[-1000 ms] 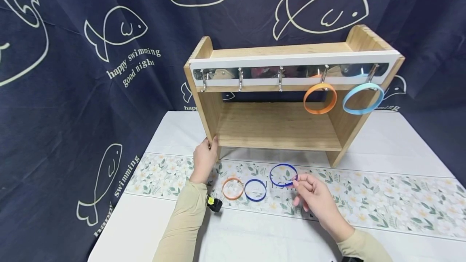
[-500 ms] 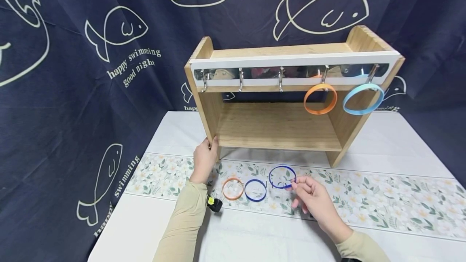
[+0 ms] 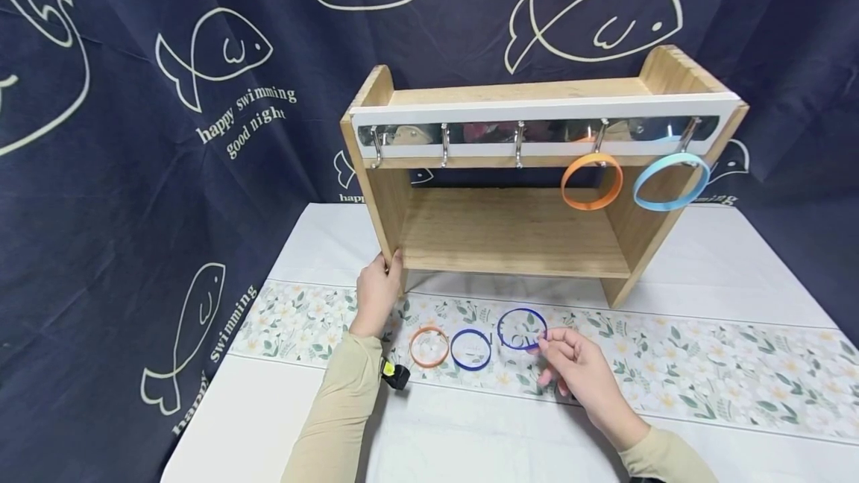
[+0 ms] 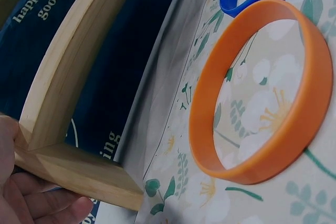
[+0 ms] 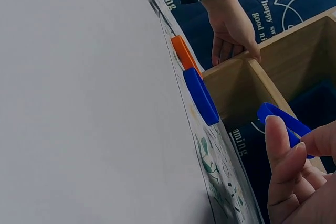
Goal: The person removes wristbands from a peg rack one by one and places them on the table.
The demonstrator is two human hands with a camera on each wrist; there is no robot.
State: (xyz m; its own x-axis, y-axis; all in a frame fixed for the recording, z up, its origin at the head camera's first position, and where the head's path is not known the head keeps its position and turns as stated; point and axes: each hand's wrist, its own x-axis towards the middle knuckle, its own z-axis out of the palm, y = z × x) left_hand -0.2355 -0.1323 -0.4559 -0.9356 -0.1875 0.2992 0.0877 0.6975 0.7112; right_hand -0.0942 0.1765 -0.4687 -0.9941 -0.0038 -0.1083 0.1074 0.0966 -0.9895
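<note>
Right hand [image 3: 580, 364] pinching one blue band [image 5: 290, 120] lower centre, left hand [image 3: 378, 289] gripping the one rack [image 3: 517, 233], plus two loose bands [image 4: 315, 90] nearby, two hung bands [image 3: 661, 206] upper right, five hooks [image 3: 519, 146] total.

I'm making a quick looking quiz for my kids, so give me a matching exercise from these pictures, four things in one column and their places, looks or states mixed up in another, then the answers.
Things:
1. Light blue ring
2. Left grip
3. Curtain
4. Right grip

Places, looks or states:
A. Dark blue with pale fish outlines
B. Hanging from the rightmost hook
C. Pinching a blue ring
D. Holding the left side of the wooden shelf

Right pairs: 1-B, 2-D, 3-A, 4-C
</note>
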